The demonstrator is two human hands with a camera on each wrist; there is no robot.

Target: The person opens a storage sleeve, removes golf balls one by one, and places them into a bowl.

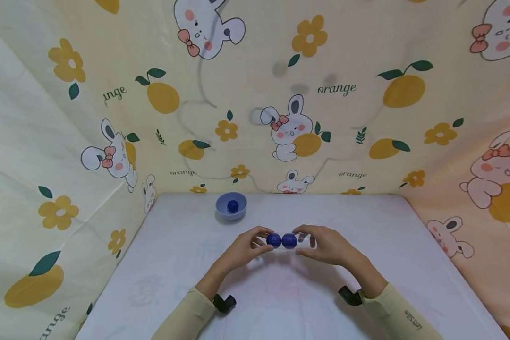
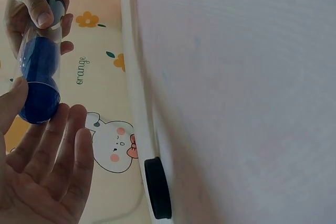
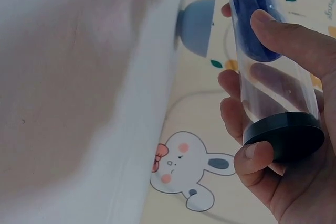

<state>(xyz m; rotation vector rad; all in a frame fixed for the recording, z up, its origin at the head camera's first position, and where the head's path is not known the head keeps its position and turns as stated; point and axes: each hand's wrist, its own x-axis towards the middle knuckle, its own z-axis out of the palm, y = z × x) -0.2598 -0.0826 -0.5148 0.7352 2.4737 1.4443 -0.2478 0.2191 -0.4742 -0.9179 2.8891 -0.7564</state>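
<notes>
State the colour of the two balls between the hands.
Dark blue; the balls show best in the head view.

Quantities are reading as follows. Three blue balls (image 1: 289, 241) are showing: two are sitting end to end along one clear tube (image 3: 262, 98), and one is resting in one bowl (image 1: 221, 211). The bowl is standing near the far edge of one table (image 1: 178, 236), toward its far left corner. One black end cap (image 3: 286, 140) is terminating the tube. Two hands are flanking it: one left hand (image 1: 243, 248), one right hand (image 1: 329, 245). Two sleeves (image 1: 187, 314) and two black wrist pieces (image 1: 224, 303) are showing.
</notes>
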